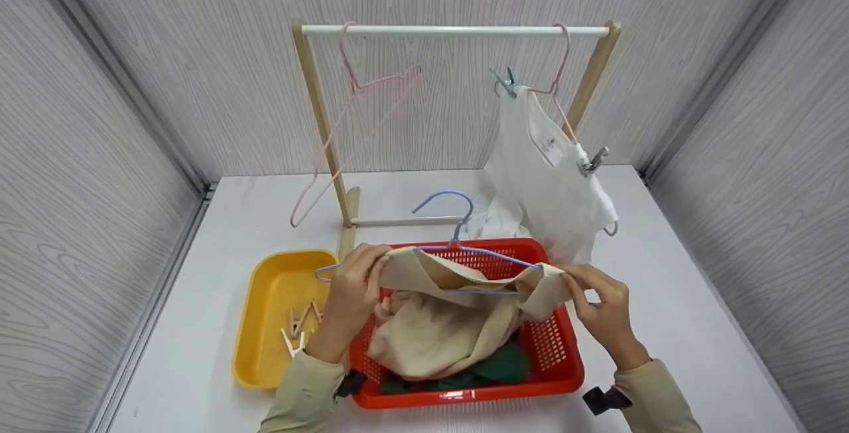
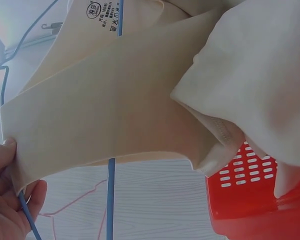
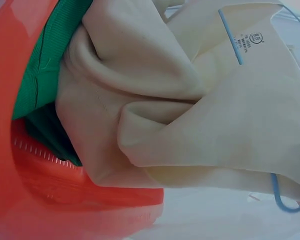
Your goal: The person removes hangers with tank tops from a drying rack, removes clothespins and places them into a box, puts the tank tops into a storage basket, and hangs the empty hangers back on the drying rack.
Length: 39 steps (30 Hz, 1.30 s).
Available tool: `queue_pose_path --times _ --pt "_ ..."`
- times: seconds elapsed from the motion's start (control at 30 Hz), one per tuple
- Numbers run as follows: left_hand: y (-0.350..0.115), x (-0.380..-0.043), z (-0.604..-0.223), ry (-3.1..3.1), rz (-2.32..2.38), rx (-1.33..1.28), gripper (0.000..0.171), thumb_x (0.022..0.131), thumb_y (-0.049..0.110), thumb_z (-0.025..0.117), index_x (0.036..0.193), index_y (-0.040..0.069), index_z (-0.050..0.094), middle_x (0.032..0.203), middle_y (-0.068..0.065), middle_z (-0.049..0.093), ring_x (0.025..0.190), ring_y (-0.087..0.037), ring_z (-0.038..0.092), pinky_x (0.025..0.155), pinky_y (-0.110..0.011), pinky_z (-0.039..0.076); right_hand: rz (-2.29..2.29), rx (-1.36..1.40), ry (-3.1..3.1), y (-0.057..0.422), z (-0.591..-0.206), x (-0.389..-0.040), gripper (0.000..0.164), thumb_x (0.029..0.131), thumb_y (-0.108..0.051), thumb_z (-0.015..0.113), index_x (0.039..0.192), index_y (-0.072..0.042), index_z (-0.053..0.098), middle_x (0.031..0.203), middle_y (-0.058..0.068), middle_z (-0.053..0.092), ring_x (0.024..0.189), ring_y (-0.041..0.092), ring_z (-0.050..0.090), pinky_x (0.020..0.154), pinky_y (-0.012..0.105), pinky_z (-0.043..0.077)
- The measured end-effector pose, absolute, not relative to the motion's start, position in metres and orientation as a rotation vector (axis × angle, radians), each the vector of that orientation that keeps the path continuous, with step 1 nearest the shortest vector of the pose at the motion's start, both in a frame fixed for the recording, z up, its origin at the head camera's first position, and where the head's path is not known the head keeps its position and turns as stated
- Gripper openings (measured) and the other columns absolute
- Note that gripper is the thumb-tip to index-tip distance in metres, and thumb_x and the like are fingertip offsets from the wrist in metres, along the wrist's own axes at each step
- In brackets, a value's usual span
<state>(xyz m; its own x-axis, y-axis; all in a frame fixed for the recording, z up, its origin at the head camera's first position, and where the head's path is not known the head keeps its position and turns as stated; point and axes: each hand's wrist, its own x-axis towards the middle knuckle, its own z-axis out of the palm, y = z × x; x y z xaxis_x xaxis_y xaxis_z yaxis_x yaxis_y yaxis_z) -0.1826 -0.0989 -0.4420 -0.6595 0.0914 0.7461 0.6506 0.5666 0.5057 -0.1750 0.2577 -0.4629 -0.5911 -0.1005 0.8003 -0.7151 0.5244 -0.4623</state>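
A beige sleeveless top [image 1: 434, 337] hangs on a blue hanger [image 1: 471, 209], its lower part bunched down in the red basket [image 1: 464, 395]. My left hand [image 1: 351, 297] pinches the left shoulder strap together with the hanger's arm; the hanger's left end sticks out past the fingers. At the other shoulder, my right hand [image 1: 605, 304] pinches the strap's edge between thumb and fingers. A printed label [image 2: 94, 10] shows inside the neck in the left wrist view. In the right wrist view, the hanger's rounded end [image 3: 285, 207] comes out of the strap, and the hand is mostly hidden.
Green cloth [image 1: 497, 367] lies in the basket under the top. To the left, a yellow bin [image 1: 255, 327] holds several clothespins [image 1: 294, 343]. Behind stands a rack [image 1: 451, 30] with a bare pink hanger [image 1: 325, 148] and a white shirt [image 1: 550, 194] clipped to another.
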Motion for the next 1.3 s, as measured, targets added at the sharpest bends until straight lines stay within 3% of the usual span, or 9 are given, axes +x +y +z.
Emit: queue_pose_path --times 0.13,0.43,0.63,1.03,1.3 --pt "-0.101 -0.182 -0.445 -2.111 -1.067 -0.578 0.011 0.087 -0.001 0.066 0.098 0.001 0.068 0.088 -0.008 0.068 0.08 -0.017 0.064 0.07 -0.028 0.057 1.063 0.589 -2.031 0.266 -0.465 -0.175 0.028 0.068 0.029 0.064 0.088 0.011 0.069 0.078 0.025 0.068 0.088 -0.02 0.058 0.073 0.0 0.048" --pt "-0.106 -0.183 -0.448 -2.039 -1.097 -0.618 0.015 0.084 -0.007 0.065 0.097 -0.001 0.068 0.085 -0.01 0.067 0.076 -0.018 0.062 0.071 -0.019 0.053 1.035 0.463 -2.058 0.281 -0.474 -0.176 0.018 0.073 0.025 0.063 0.086 0.012 0.068 0.073 0.024 0.066 0.073 -0.02 0.049 0.062 0.001 0.042" --pt "-0.107 -0.183 -0.446 -2.011 -1.13 -0.621 0.016 0.082 -0.01 0.065 0.097 -0.003 0.067 0.085 -0.01 0.067 0.074 -0.018 0.062 0.071 -0.014 0.052 1.032 0.379 -2.082 0.288 -0.48 -0.177 0.015 0.076 0.022 0.064 0.087 0.012 0.069 0.075 0.025 0.068 0.076 -0.022 0.051 0.063 -0.002 0.042" --pt "-0.108 -0.18 -0.448 -2.058 -1.238 -0.551 0.012 0.087 -0.005 0.062 0.098 -0.003 0.068 0.088 -0.012 0.069 0.078 -0.018 0.064 0.078 -0.006 0.05 1.019 0.321 -2.098 0.281 -0.478 -0.172 0.016 0.073 0.027 0.062 0.084 0.016 0.067 0.074 0.029 0.068 0.079 -0.027 0.049 0.065 -0.004 0.043" --pt "-0.103 -0.179 -0.45 -2.07 -1.25 -0.53 0.012 0.088 -0.002 0.063 0.099 -0.001 0.068 0.088 -0.011 0.069 0.078 -0.019 0.064 0.078 -0.009 0.052 1.071 0.443 -2.102 0.28 -0.491 -0.171 0.019 0.072 0.026 0.064 0.084 0.012 0.068 0.071 0.024 0.068 0.07 -0.018 0.051 0.059 0.001 0.044"
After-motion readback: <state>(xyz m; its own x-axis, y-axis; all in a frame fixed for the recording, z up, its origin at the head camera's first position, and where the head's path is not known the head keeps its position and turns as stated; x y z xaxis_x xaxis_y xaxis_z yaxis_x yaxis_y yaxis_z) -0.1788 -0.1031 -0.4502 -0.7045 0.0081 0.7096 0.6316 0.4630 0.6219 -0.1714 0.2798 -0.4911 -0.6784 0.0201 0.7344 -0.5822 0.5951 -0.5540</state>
